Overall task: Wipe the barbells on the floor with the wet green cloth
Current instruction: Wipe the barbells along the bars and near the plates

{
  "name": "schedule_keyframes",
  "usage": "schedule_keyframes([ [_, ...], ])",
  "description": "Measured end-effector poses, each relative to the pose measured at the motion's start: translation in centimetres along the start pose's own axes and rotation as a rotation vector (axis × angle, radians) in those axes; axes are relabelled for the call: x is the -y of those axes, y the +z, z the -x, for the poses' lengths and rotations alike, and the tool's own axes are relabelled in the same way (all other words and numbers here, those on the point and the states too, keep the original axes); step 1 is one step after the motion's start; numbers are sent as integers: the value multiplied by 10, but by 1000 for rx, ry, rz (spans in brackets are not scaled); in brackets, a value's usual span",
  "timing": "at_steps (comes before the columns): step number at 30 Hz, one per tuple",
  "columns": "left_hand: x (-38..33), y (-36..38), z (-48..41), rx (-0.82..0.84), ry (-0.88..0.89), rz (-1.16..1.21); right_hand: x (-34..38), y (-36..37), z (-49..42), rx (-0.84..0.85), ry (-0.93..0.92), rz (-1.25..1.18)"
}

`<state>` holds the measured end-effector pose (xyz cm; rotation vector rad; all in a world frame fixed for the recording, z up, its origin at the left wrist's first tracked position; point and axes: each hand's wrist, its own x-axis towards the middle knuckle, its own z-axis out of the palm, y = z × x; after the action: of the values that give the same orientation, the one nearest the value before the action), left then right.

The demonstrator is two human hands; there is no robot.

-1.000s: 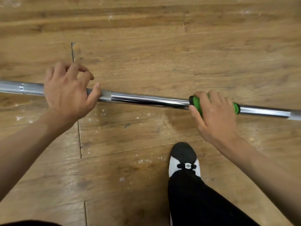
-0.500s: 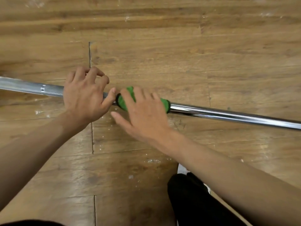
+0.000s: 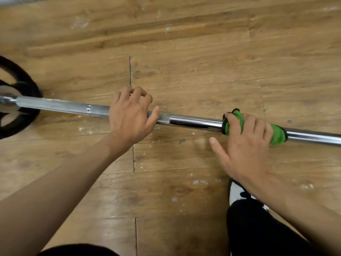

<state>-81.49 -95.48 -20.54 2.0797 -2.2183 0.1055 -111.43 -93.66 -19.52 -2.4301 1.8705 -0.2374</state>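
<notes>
A long steel barbell (image 3: 195, 121) lies across the wooden floor from left to right. My left hand (image 3: 130, 116) rests over its knurled part with curled fingers round the bar, thumb along the shaft. The wet green cloth (image 3: 276, 134) is wrapped round the smooth shaft to the right. My right hand (image 3: 245, 143) grips the cloth and the bar inside it, with the thumb stretched out to the left over the floor. Most of the cloth is hidden under that hand.
A black weight plate (image 3: 27, 108) sits on the bar's left end at the frame's edge. My black trouser leg (image 3: 258, 230) and a white shoe (image 3: 235, 193) stand at the lower right. White specks dot the wooden floor (image 3: 184, 71).
My right hand has slid the green cloth rightward along the bar, away from my left hand, after reaching it half a second ago. The view has shifted, showing the weight plate.
</notes>
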Motion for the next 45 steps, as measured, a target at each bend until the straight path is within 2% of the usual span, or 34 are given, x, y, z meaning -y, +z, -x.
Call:
schedule_keyframes([
  [4, 6, -6, 3, 37, -12, 47, 69, 8, -15, 88, -170, 48],
  [8, 13, -14, 6, 41, 2, 161, 119, 12, -28, 182, -232, 71],
  [12, 37, -23, 13, 70, -17, 154, 123, 12, -35, 200, -277, 78],
  [17, 69, -32, 26, 252, -32, -3, 131, 8, -46, 267, -235, 41],
  [20, 82, -41, 24, 307, -26, -49, 144, 6, -54, 313, -255, 18],
  [29, 102, -66, 5, 455, -96, -102, 151, 13, -70, 344, -405, -4],
  [33, 137, -68, -7, 454, -35, -84, 152, 10, -70, 355, -424, -57],
  [37, 202, -61, -3, 369, -11, -82, 148, 21, -71, 210, -487, -57],
  [42, 239, -43, 1, 495, 165, -61, 143, 29, -69, 156, -534, 7],
  [45, 249, -44, -4, 560, 292, -62, 141, 24, -66, 186, -535, 72],
])
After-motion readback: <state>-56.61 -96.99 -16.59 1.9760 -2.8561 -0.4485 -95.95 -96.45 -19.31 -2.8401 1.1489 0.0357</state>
